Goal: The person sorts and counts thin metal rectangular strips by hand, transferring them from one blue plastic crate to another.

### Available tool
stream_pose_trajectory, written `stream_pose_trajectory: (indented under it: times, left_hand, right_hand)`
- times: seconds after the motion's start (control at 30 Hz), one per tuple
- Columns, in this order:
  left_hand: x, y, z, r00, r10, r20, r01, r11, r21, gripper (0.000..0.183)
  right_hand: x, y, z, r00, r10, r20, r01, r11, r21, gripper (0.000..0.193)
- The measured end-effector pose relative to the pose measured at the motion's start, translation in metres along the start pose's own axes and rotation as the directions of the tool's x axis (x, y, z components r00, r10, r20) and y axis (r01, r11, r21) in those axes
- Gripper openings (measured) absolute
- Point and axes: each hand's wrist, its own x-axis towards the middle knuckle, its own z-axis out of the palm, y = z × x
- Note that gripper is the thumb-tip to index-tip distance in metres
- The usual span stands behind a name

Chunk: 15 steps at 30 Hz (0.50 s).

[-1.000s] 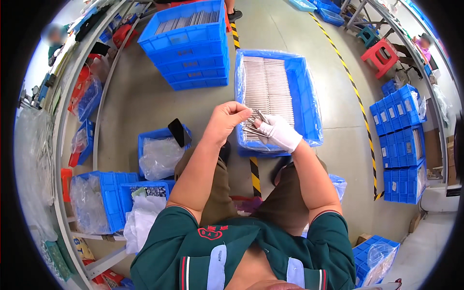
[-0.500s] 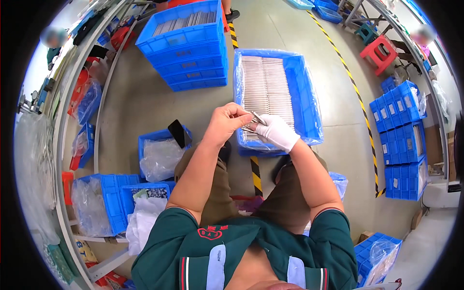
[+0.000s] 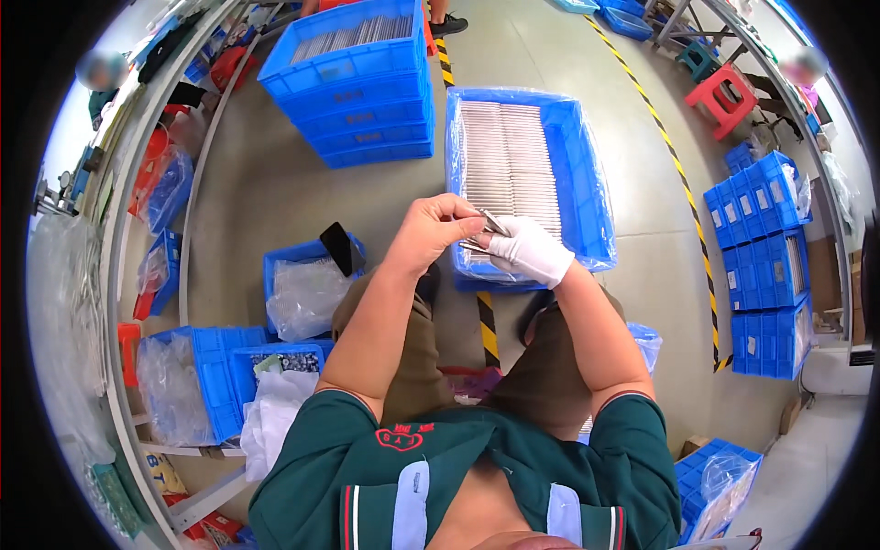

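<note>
In front of my body, over the near edge of a blue crate (image 3: 600,211), my two hands meet. My left hand (image 3: 431,234) is bare, with thumb and fingers pinched at the ends of slim silvery metal rods (image 3: 494,223). A white glove covers my right hand (image 3: 533,253), which is closed round the rods; its fingertips stay bare. How many rods are held cannot be made out. Inside the plastic-lined crate, rows of similar thin metal rods (image 3: 509,156) lie packed side by side, with a bare strip along the right.
Stacked blue crates (image 3: 367,119) stand at the far left, the top one filled with rods. Nearer, a dark phone (image 3: 342,249) rests at a bagged blue bin (image 3: 284,275). A small bin of metal parts (image 3: 289,365) sits at lower left. More crates (image 3: 765,266) and a red stool (image 3: 722,99) are right.
My hands stay together at nearly the same place, and the rods between them have shifted slightly. The whole view has moved a little.
</note>
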Motion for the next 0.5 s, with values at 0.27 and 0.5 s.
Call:
stream_pose_trajectory:
  times: [0.27, 0.5]
  left_hand:
    - [-0.0001, 0.0032, -0.0041, 0.995, -0.027, -0.095, 0.026, 0.999, -0.021, 0.008]
    - [-0.0002, 0.0051, -0.0079, 0.999, -0.043, 0.029, 0.040, 0.995, 0.091, 0.007]
  right_hand:
    - [0.0007, 0.0046, -0.0048, 0.989, 0.051, 0.139, -0.058, 0.997, 0.050, 0.029]
    - [-0.0028, 0.0011, -0.0049, 0.982, 0.098, 0.161, -0.109, 0.993, 0.056, 0.034]
